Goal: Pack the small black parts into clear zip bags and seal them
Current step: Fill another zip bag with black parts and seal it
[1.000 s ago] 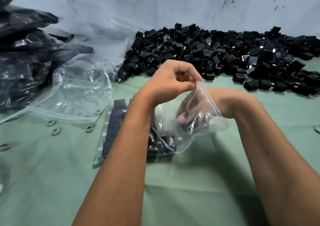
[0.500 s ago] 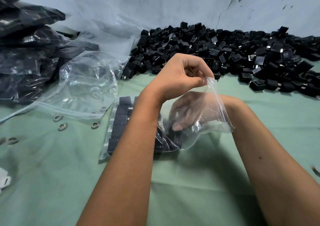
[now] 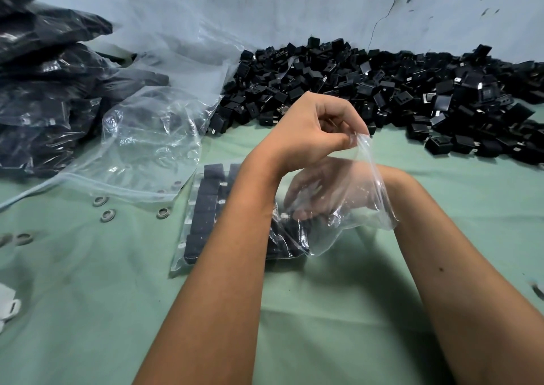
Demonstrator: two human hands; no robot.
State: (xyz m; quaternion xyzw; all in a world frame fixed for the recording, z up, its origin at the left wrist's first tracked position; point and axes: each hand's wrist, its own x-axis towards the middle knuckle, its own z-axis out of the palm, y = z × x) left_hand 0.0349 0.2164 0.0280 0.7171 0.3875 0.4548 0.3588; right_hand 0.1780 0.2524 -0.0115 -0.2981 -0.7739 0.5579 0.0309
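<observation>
Green cloth (image 3: 323, 311) bare near | left hand (image 3: 306, 137) pinches bag (image 3: 374, 196) rim | right hand (image 3: 312, 196) inside, grip unclear

Glossy clear plastic zip bag (image 3: 365, 208), matt black plastic parts (image 3: 382, 90), matt green cloth (image 3: 323, 311).

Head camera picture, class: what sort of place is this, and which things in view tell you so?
Probably a small packing workshop: a loose heap of black parts on a green cloth, stacked filled bags, and the left hand holding open a clear bag.
</observation>
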